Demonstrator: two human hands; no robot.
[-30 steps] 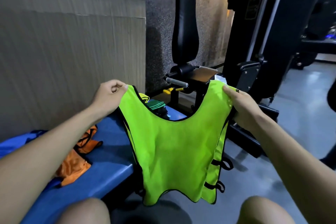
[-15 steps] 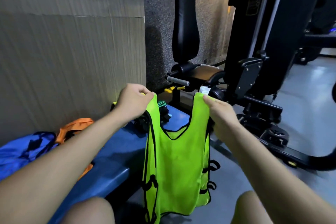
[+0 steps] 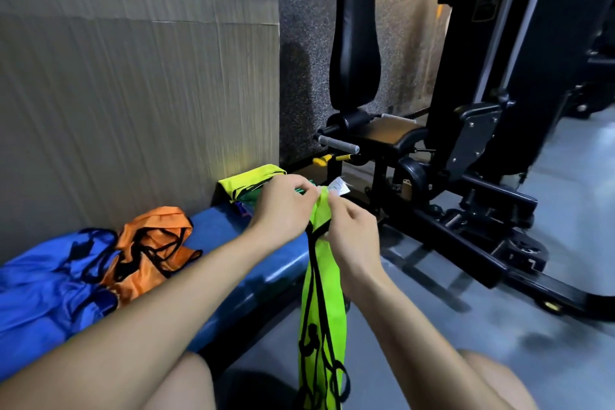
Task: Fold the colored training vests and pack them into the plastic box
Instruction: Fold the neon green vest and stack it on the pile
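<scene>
At the far left a blue vest [image 3: 43, 283] lies crumpled on the blue bench [image 3: 229, 236], against the ribbed wall panel [image 3: 133, 93]. Just right of it, touching and partly over it, sits an orange vest [image 3: 149, 250] with black trim, also unfolded. Farther along the bench, at its far end by the wall, is a small stack of folded vests [image 3: 248, 181], a yellow one on top with green showing under it; whether they sit in a box cannot be told. In front of that stack the left hand [image 3: 283, 206] is curled, its fingertips pinching the top of the green vest [image 3: 321, 303]. The right hand [image 3: 349, 230] is just beside it, almost touching, its thumb and fingers likewise pinching the same top edge, where a white tag [image 3: 339, 186] sticks up. The green vest is folded lengthwise into a narrow strip and hangs straight down from both hands, off the bench's edge, between the person's bare knees, with its black trim and side loops showing along the strip. To the right stands a black gym machine [image 3: 466, 150] with an upright padded back [image 3: 356, 27] and a seat, its frame resting on the grey floor [image 3: 549, 276].
</scene>
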